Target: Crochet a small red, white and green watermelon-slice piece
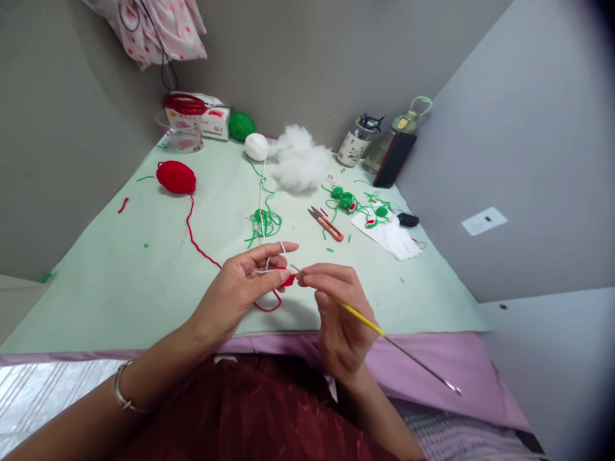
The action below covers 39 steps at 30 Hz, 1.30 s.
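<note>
My left hand (247,275) pinches a small red crochet piece (287,280) between thumb and fingers. White yarn (262,221) runs from a white yarn ball (256,147) and loops over the raised index finger. In my right hand (343,307) is a crochet hook (358,314) with a yellow grip, held like a pen. Its tip is close to the red piece; whether it sits in a stitch is hard to make out. Red yarn (192,224) trails from a red yarn ball (176,177) at the left, passes behind my left hand and loops below it.
Orange-handled thread snips (325,224) lie ahead of my hands, beside tangled green yarn (264,223). White stuffing (300,160) is at the back. Small green crochet pieces (344,201), white paper (389,234), a pen cup (354,146), a phone (394,160) and a bottle (401,121) are at right.
</note>
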Tool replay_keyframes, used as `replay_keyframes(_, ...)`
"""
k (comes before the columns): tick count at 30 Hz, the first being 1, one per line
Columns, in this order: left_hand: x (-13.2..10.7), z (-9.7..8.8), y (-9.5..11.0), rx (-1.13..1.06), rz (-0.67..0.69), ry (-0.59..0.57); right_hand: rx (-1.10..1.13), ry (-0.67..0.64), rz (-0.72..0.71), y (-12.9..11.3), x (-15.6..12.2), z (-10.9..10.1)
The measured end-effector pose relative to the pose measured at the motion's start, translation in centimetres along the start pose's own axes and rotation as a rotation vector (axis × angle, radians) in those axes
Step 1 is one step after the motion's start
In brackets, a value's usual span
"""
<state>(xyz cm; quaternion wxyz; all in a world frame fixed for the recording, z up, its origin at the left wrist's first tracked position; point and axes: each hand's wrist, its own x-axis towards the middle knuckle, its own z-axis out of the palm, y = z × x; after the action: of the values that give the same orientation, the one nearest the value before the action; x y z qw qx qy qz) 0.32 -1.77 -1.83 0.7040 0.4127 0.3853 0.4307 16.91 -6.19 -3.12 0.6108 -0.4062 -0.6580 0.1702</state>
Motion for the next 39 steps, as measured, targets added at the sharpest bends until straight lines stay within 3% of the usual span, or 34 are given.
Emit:
replay_keyframes(5,-0.1,0.0,0.0,0.069,-0.004,0.009,0.033,0.095,0.063,0.2,-0.3,0.5)
replay_keyframes(9,-0.2,0.3,0.0,0.108,0.0,-0.016,-0.088,0.143,0.014,0.3,-0.3,0.9)
replay_keyframes(19,-0.1,-0.1,-0.2,-0.032,-0.032,-0.009,0.175,0.152,0.149,0.5,-0.3,0.3)
replay_keyframes(39,-0.4,-0.1,0.2,0.119,0.002,-0.006,0.116,0.068,0.137,0.3,-0.2,-0.1)
